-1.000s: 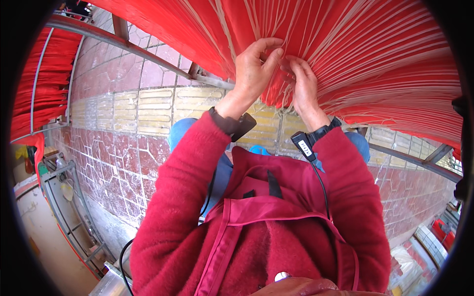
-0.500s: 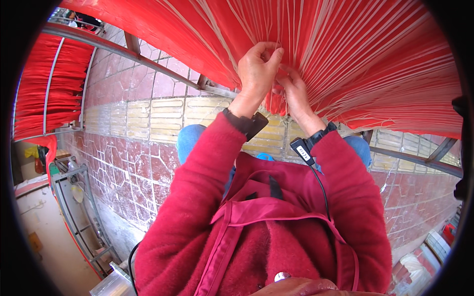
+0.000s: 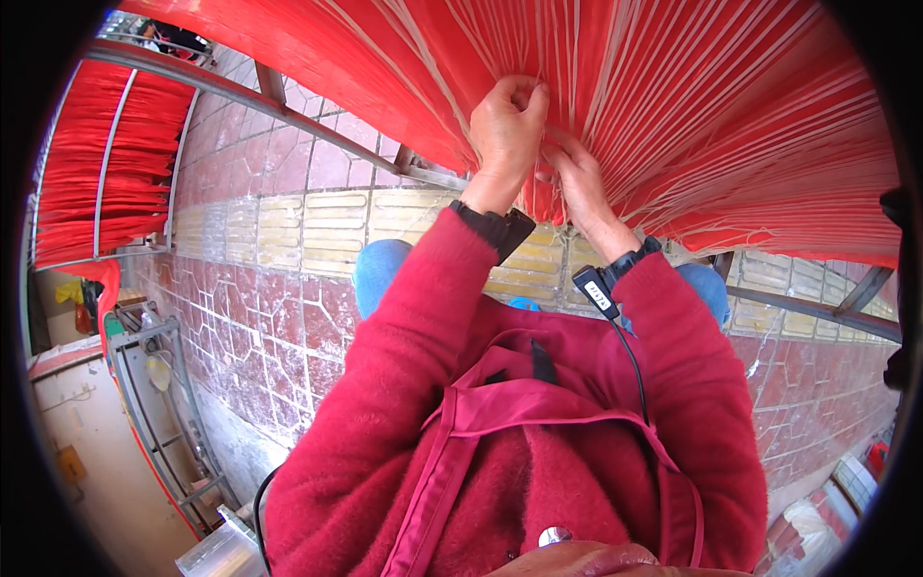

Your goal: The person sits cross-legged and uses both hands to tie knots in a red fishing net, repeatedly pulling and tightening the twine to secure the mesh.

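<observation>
Both hands up in hanging red strands.
Left hand [image 3: 508, 123] and right hand [image 3: 574, 171] close together, fingers pinched on red strands [image 3: 673, 106] draped over the metal rail [image 3: 317, 123], above paved floor [image 3: 279, 288].

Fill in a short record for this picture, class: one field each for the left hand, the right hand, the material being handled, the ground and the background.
left hand: raised, fingers pinched on white strings
right hand: beside it, fingers in the same strands
material: hanging red strands threaded with pale strings
ground: red and yellow paving tiles
background: more red strands over a metal frame on the left
</observation>
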A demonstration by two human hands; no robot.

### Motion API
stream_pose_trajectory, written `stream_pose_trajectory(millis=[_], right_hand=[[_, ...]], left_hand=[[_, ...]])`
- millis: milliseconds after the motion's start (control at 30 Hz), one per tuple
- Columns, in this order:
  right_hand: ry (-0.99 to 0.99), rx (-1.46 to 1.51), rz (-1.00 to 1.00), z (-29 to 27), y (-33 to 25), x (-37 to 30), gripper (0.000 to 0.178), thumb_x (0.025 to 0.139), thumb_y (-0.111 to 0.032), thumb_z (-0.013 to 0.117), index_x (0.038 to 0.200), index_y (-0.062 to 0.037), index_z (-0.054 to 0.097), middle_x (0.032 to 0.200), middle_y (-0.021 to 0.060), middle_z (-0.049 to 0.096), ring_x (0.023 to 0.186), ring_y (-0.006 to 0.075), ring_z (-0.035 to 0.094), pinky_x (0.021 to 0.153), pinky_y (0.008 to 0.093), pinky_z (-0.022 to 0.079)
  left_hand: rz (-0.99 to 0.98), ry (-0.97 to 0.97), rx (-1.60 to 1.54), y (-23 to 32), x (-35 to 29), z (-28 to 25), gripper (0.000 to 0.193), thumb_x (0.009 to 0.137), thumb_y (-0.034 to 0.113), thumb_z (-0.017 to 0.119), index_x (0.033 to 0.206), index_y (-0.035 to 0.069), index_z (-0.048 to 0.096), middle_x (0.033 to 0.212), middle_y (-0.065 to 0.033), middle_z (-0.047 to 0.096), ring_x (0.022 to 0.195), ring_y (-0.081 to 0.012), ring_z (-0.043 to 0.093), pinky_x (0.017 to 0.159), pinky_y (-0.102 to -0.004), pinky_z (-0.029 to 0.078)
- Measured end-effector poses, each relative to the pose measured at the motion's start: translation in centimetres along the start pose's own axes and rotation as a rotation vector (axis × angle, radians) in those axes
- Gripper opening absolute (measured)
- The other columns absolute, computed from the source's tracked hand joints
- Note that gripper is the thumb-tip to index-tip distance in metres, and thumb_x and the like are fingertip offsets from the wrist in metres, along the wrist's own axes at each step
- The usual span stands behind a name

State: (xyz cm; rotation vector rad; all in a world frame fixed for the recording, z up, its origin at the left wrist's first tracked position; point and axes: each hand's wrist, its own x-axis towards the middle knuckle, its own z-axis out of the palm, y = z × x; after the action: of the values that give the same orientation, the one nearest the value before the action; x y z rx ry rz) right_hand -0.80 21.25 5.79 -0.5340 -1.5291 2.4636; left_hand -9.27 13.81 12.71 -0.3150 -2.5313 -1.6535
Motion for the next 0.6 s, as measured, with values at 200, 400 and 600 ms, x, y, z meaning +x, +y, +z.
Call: stream_pose_trajectory(millis=[200, 400, 600], right_hand=[[0.0, -0.019, 0.005, -0.3, -0.4, -0.2, 0.036, 0.1, -0.021, 0.053, 0.133, -0.0057, 0.056, 0.113, 0.0032, 0.065, 0.096, 0.0081, 0.06, 0.077, 0.0245, 0.05], [-0.036, -0.055, -0.146, -0.7, -1.4, -0.5, 0.033, 0.103, -0.024, 0.05, 0.127, -0.0052, 0.059, 0.115, 0.0041, 0.065, 0.105, 0.0112, 0.06, 0.084, 0.0265, 0.051], [-0.04, -0.108, -0.172, -0.7, -1.8, -1.0, 0.025, 0.101, -0.02, 0.054, 0.118, -0.0041, 0.062, 0.112, 0.0042, 0.065, 0.107, 0.0122, 0.06, 0.088, 0.0283, 0.05]], left_hand=[[0.034, -0.049, -0.076, -0.2, -0.3, 0.0, 0.017, 0.085, 0.018, 0.071, 0.091, 0.002, 0.068, 0.068, -0.001, 0.064, 0.063, -0.0068, 0.058, 0.06, -0.0257, 0.047], [0.123, -0.126, -0.19, -1.4, -1.3, -1.9, 0.014, 0.086, 0.014, 0.069, 0.091, 0.002, 0.065, 0.077, -0.0039, 0.065, 0.067, -0.0101, 0.061, 0.061, -0.0263, 0.049], [0.011, -0.42, -0.528, -3.4, -2.1, -5.2, 0.008, 0.094, 0.009, 0.063, 0.099, 0.003, 0.059, 0.093, -0.0016, 0.066, 0.086, -0.0071, 0.061, 0.077, -0.0226, 0.049]])
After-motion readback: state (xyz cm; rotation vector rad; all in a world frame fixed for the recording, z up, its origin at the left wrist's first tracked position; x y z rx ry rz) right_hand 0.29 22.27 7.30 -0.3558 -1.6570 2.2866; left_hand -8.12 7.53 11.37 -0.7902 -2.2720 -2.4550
